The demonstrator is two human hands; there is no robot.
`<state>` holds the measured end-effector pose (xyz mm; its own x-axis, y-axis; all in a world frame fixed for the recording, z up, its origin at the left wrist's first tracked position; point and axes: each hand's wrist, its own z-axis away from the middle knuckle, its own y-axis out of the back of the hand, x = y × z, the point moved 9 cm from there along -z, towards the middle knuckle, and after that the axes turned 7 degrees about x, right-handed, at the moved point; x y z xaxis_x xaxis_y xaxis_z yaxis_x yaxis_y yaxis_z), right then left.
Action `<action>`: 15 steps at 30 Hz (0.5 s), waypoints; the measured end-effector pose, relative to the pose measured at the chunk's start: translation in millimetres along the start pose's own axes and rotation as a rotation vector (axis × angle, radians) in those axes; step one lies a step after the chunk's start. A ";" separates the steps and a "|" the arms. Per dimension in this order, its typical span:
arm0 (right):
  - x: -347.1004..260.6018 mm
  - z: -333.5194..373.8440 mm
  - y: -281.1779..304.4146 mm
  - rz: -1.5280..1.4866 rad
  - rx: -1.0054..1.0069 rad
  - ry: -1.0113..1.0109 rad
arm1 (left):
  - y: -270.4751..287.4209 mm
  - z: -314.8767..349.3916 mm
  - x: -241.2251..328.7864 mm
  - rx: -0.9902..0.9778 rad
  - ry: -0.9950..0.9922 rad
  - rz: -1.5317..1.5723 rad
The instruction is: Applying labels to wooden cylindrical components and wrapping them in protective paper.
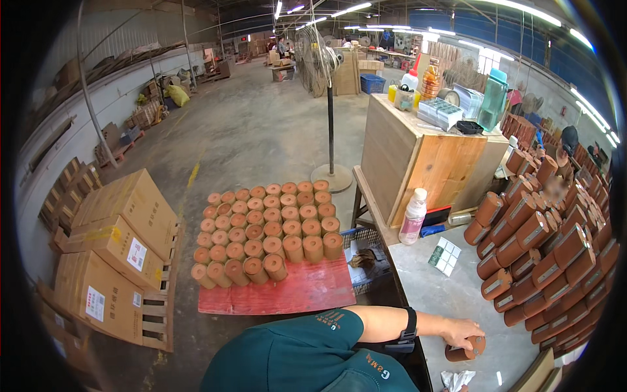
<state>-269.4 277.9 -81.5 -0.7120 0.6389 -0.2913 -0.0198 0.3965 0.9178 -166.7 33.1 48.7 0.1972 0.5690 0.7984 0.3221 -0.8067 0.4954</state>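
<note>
My left hand [462,332] reaches across the grey tabletop [418,287] and grips a short brown cylinder [465,349] from above, fingers curled over it. The cylinder lies on its side, its round end turned to the right. Just below it, at the lower edge, is a crumpled white cloth or tissue [457,380]. My right hand is not in view. To the right, many similar brown cylinders [522,238] are piled on their sides in a tall stack, some with a pale strip along them. A small white-and-green gridded card [445,256] lies on the tabletop.
Rows of upright brown cylinders [274,222] stand on a red board [313,287] to the left. Cardboard boxes [117,261] sit on a pallet. A wooden cabinet [418,157], white bottle [413,219], fan [317,59] and blue basket [369,258] are near the table. A person [567,147] is behind the stack.
</note>
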 end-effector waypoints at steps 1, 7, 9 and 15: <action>-0.1 -0.5 0.8 -0.008 -0.005 0.000 | -1.6 -1.1 -1.2 -0.012 -0.004 -0.011; -10.3 0.4 12.1 0.030 -0.022 -0.004 | -0.7 10.2 9.2 0.080 0.014 -0.045; -13.5 2.4 14.6 0.037 -0.017 -0.003 | -6.0 18.7 6.3 0.179 0.041 -0.058; -9.7 2.8 8.6 -0.020 0.023 0.037 | -7.5 49.4 38.9 0.500 -0.250 -0.347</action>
<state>-260.7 277.0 -71.5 -0.7370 0.6064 -0.2987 -0.0185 0.4237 0.9056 -115.7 69.2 59.1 0.1943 0.8513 0.4874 0.7855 -0.4326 0.4426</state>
